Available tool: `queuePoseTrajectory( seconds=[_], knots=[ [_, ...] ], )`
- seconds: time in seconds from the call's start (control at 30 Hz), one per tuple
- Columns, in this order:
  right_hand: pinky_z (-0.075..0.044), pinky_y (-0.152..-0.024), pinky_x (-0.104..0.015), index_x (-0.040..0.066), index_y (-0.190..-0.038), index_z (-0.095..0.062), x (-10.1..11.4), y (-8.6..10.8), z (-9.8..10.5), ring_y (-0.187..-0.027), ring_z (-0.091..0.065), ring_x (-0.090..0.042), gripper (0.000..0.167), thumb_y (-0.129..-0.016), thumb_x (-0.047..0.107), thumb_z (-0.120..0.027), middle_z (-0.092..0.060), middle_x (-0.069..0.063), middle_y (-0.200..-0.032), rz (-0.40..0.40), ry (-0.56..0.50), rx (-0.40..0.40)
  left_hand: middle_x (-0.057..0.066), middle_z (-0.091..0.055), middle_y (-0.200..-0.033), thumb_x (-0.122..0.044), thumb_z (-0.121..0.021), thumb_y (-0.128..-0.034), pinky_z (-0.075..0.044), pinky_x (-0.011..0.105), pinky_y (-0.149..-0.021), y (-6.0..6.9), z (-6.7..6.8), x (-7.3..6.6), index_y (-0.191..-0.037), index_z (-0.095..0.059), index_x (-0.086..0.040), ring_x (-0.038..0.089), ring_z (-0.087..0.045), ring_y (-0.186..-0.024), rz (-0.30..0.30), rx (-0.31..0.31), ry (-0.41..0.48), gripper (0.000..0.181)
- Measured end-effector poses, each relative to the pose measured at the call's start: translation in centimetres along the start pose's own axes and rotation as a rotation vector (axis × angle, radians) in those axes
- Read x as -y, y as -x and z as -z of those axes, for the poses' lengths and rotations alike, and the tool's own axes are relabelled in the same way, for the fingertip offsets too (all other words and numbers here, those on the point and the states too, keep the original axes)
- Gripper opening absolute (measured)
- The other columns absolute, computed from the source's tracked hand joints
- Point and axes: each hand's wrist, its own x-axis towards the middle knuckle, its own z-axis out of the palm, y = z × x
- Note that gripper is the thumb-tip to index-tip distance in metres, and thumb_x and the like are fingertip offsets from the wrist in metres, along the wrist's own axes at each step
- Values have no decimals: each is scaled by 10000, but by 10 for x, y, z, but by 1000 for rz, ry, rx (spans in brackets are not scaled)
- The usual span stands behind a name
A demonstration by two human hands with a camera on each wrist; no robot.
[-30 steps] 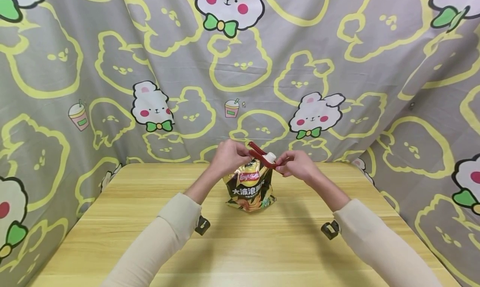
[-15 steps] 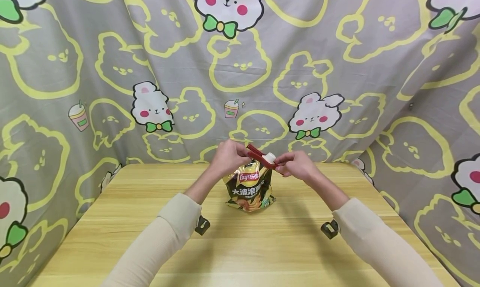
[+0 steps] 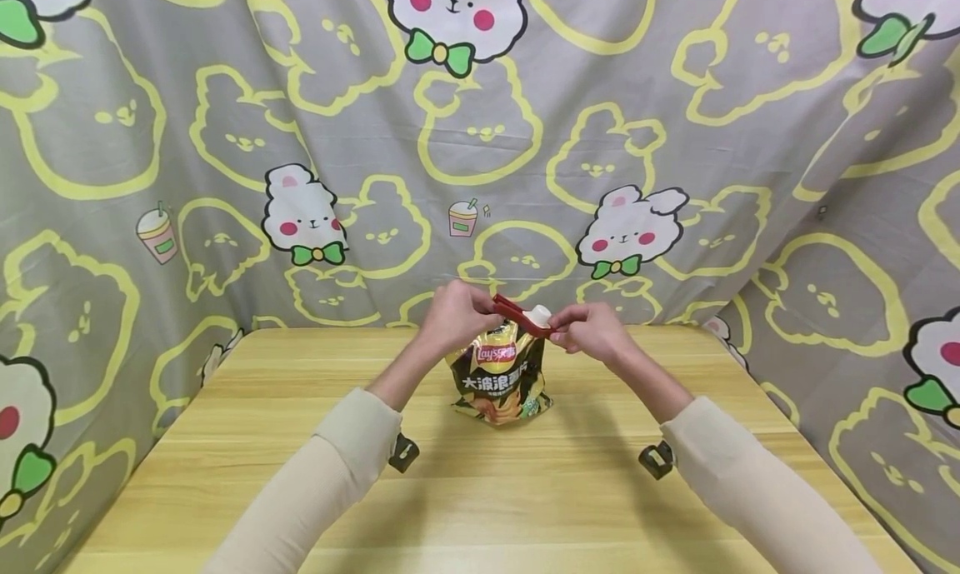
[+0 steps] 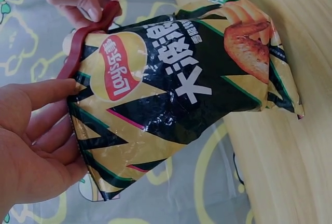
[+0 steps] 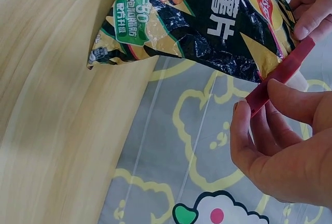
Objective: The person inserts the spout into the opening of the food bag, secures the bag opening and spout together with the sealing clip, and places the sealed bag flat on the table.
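A black and gold bag of chips (image 3: pixel 495 382) stands upright on the table, its lower edge on the wood. Across the bag's top lies a red bag clip (image 3: pixel 517 314) with a white spout cap (image 3: pixel 537 314). My left hand (image 4: pixel 41 136) pinches the bag's top edge beside the clip's left end, thumb on the printed front, the other fingers partly hidden behind. At the clip's other end, my right hand (image 5: pixel 290 136) grips the red bar between thumb and fingers. In the head view, the left hand (image 3: pixel 457 316) and right hand (image 3: pixel 588 328) flank the clip.
The wooden table (image 3: pixel 480 507) spreads out under both forearms. A grey curtain (image 3: pixel 375 124) with yellow outlines and white rabbits hangs close behind and beside it. A small black device (image 3: pixel 405 453) sits by the left cuff, and another black device (image 3: pixel 657 460) by the right.
The clip's upper red bar has swung down toward the lower one, so the gap between the bars has narrowed. Both hands stay almost in place.
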Motion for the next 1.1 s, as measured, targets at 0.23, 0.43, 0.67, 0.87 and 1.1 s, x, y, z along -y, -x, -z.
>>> queuePoseTrajectory(
  seconds=[0.23,0.43,0.67,0.87,1.1],
  knots=[
    [-570,-718,-291,-4,-1099,-728,0,1,1,-752,-646,-170,216,-892,54,-705,-731,-97,-934,-5,-11,-1,23,-780,-849,-209,-835,-842,-511,246,-542,1,5,-1,-950,-805,-94,155,-677,-673,26,-21,14,161],
    [-583,-746,-314,-11,-1107,-726,-1,2,0,-785,-658,-194,233,-882,46,-708,-732,-93,-925,-5,-31,-8,79,-766,-1012,-171,-829,-846,-601,320,-801,-2,5,-3,-1159,-714,-46,197,-727,-910,21,-31,42,356],
    [-588,-739,-298,-21,-1111,-725,-2,2,-4,-850,-671,-232,252,-863,23,-711,-734,-119,-952,-7,-61,-13,64,-774,-999,-164,-806,-874,-591,340,-825,-6,0,-3,-1112,-737,-73,188,-732,-903,-17,-29,43,264],
    [-580,-709,-269,-30,-1104,-723,-4,1,-5,-822,-657,-179,235,-876,27,-712,-736,-135,-984,-6,-62,-18,39,-783,-969,-167,-809,-871,-563,371,-845,-8,-4,-4,-1072,-763,-109,182,-722,-870,-8,-65,58,215],
    [-564,-771,-315,-19,-1113,-724,-5,2,-5,-838,-663,-194,251,-871,45,-722,-747,-146,-1003,8,-32,-20,31,-783,-885,-143,-832,-841,-533,395,-871,-11,-11,-3,-947,-769,-119,170,-710,-791,17,-144,72,125]
  ],
)
